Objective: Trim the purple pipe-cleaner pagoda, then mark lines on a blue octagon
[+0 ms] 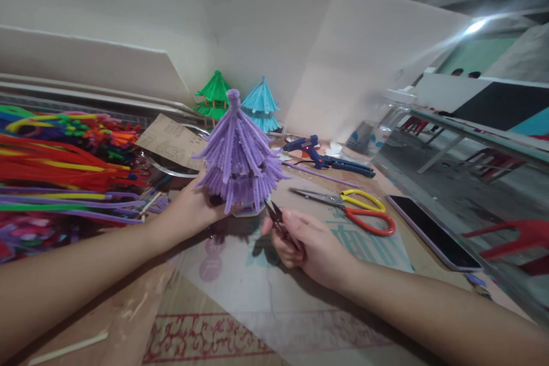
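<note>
At frame centre, the left hand (205,203) gripped the purple model (240,151) (fingers partly hidden); the right hand (306,240) clasped dark snips (275,215). Trimming seemed underway; the next cut called for steadiness.

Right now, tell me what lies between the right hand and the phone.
In the head view, scissors with one yellow and one red handle lie between the right hand and the phone.
</note>
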`<action>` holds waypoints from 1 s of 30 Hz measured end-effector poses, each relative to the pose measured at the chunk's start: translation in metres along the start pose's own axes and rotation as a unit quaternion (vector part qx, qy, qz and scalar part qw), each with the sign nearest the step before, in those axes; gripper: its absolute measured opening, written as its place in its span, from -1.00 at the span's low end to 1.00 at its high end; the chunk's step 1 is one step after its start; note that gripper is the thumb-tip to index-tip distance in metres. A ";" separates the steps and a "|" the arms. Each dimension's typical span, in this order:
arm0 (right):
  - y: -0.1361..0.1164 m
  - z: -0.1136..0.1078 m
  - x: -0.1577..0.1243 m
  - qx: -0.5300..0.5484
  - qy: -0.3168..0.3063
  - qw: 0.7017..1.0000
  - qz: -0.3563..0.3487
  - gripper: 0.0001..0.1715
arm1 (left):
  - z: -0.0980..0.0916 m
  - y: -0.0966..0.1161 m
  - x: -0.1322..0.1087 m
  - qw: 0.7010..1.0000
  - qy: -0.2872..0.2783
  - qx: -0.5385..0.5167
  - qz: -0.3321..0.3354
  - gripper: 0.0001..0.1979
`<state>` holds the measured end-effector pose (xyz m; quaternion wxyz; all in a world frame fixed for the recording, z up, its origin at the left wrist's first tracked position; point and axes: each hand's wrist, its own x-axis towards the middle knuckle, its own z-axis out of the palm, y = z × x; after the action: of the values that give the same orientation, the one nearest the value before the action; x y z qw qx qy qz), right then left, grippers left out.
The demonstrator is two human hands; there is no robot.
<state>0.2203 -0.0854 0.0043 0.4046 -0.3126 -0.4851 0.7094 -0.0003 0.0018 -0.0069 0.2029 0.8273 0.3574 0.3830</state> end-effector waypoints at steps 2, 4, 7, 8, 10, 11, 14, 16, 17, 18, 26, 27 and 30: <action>-0.003 0.003 -0.003 -0.083 0.024 0.995 -0.043 -0.41 | -0.002 0.001 0.001 1.000 0.002 0.002 0.000 -0.52; -0.011 0.005 -0.008 -0.200 0.057 0.974 -0.092 -0.47 | -0.003 0.003 0.001 1.000 0.002 -0.019 -0.009 -0.53; -0.031 0.005 -0.018 -0.359 0.082 0.915 -0.166 -0.62 | -0.002 0.003 0.001 0.997 0.007 -0.068 -0.029 -0.47; -0.039 0.004 -0.022 -0.393 0.080 0.895 -0.194 -0.65 | -0.002 0.002 0.001 0.996 0.010 -0.077 -0.033 -0.42; -0.054 0.001 -0.030 -0.439 0.081 0.859 -0.251 -0.68 | -0.001 -0.001 0.000 0.995 0.021 -0.089 -0.040 -0.31; -0.061 -0.001 -0.034 -0.460 0.081 0.840 -0.276 -0.67 | 0.000 -0.003 0.000 0.994 0.023 -0.096 -0.045 -0.27; -0.075 -0.007 -0.040 -0.510 0.087 0.798 -0.310 -0.63 | -0.001 -0.006 -0.001 0.992 0.022 -0.101 -0.069 -0.25; -0.077 -0.009 -0.038 -0.511 0.098 0.801 -0.295 -0.60 | -0.002 -0.005 -0.001 0.993 0.023 -0.083 -0.084 -0.26; -0.075 -0.010 -0.035 -0.498 0.103 0.814 -0.282 -0.58 | -0.002 -0.004 -0.001 0.993 0.026 -0.072 -0.087 -0.25; -0.071 -0.009 -0.031 -0.472 0.107 0.833 -0.266 -0.54 | -0.002 -0.003 -0.001 0.994 0.030 -0.064 -0.086 -0.25; -0.008 0.013 0.002 -0.108 0.052 0.989 -0.091 -0.37 | -0.003 -0.002 0.001 0.997 0.027 0.013 -0.075 -0.52; -0.002 0.015 0.005 -0.072 0.046 0.993 -0.087 -0.37 | -0.004 -0.001 0.001 0.996 0.028 0.019 -0.081 -0.51; 0.008 0.017 0.010 -0.016 0.038 0.996 -0.083 -0.40 | -0.003 0.005 0.001 0.996 0.032 0.002 -0.082 -0.32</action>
<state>0.1991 -0.0861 0.0021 0.4750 -0.3042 -0.5055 0.6530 -0.0001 -0.0008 -0.0015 0.2209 0.7827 0.4312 0.3907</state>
